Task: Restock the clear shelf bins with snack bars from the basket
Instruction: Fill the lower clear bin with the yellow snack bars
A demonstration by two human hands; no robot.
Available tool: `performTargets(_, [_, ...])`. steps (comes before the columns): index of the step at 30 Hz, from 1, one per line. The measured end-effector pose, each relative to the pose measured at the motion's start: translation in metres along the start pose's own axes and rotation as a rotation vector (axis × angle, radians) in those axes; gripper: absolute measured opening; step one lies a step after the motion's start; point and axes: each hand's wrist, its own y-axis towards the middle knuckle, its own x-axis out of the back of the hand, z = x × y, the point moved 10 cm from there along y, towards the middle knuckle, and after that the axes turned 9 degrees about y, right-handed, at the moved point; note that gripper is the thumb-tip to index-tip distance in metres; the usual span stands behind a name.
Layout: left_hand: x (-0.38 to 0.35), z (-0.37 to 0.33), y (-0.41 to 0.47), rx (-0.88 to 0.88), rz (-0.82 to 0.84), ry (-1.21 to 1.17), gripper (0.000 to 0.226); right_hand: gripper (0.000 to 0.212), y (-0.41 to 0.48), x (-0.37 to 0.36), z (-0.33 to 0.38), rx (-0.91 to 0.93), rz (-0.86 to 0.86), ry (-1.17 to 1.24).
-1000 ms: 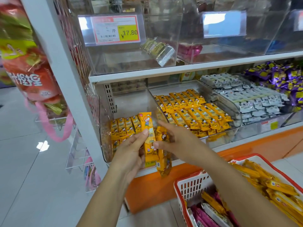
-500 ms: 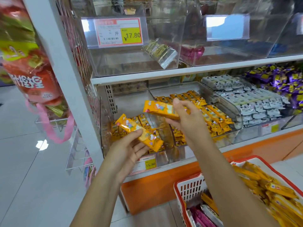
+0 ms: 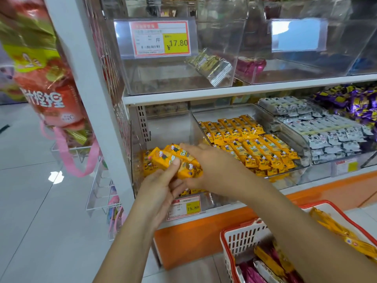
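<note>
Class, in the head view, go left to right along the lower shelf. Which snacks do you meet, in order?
Held yellow bars → stacked yellow bars → grey packets → purple sweets

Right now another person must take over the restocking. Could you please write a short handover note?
Left hand: pinches yellow snack bars with the thumb on top.
Right hand: holds the same bunch from the other side.
Place: both are at the front of the lower left bin.
Done: some bars lie in that bin; the neighbouring bin looks full.
To do: set these bars down, then bring more from the basket, which holds yellow bars.
</note>
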Motion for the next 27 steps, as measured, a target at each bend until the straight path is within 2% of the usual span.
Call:
performTargets(1, [0.006, -0.003, -0.002, -0.025, -0.046, 0.091, 0.027, 0.077, 0.007, 0.003, 0.000, -0.014, -0.011, 0.007])
performTargets(2, [0.018, -0.011, -0.003, -0.096, -0.132, 0.338, 0.025, 0.075, 0.016, 0.003, -0.002, -0.034, -0.018, 0.010])
performTargets(4, [0.028, -0.038, -0.014, -0.343, -0.302, 1.114, 0.025, 0.071, 0.043, -0.003, -0.007, -0.085, -0.011, 0.021])
performTargets(5, [0.024, -0.041, -0.020, -0.436, -0.314, 1.396, 0.028, 0.067, 0.060, -0.010, -0.011, -0.113, -0.001, 0.024])
performTargets(7, [0.019, -0.030, -0.024, -0.452, -0.221, 1.617, 0.030, 0.061, 0.096, -0.033, -0.018, -0.172, 0.056, 0.005])
performTargets(10, [0.018, -0.019, -0.028, -0.449, -0.106, 1.688, 0.029, 0.057, 0.135, -0.070, -0.028, -0.276, 0.085, 0.003])
performTargets(14, [0.028, -0.022, -0.027, -0.464, -0.113, 1.627, 0.028, 0.050, 0.156, -0.109, -0.027, -0.336, 0.035, 0.154])
performTargets(16, [0.027, -0.021, -0.027, -0.463, -0.097, 1.647, 0.029, 0.042, 0.159, -0.120, -0.023, -0.321, 0.028, 0.140])
performTargets(20, [0.027, -0.019, -0.027, -0.444, -0.072, 1.639, 0.030, 0.038, 0.162, -0.120, -0.029, -0.362, 0.028, 0.216])
performTargets(24, [0.025, -0.021, -0.029, -0.451, -0.070, 1.674, 0.029, 0.031, 0.156, -0.120, -0.042, -0.500, 0.123, 0.490])
performTargets(26, [0.025, -0.020, -0.029, -0.454, -0.061, 1.660, 0.029, 0.025, 0.157, -0.105, -0.047, -0.502, 0.085, 0.485])
performTargets(27, [0.025, -0.020, -0.028, -0.451, -0.053, 1.653, 0.030, 0.020, 0.158, -0.092, -0.050, -0.496, 0.050, 0.390])
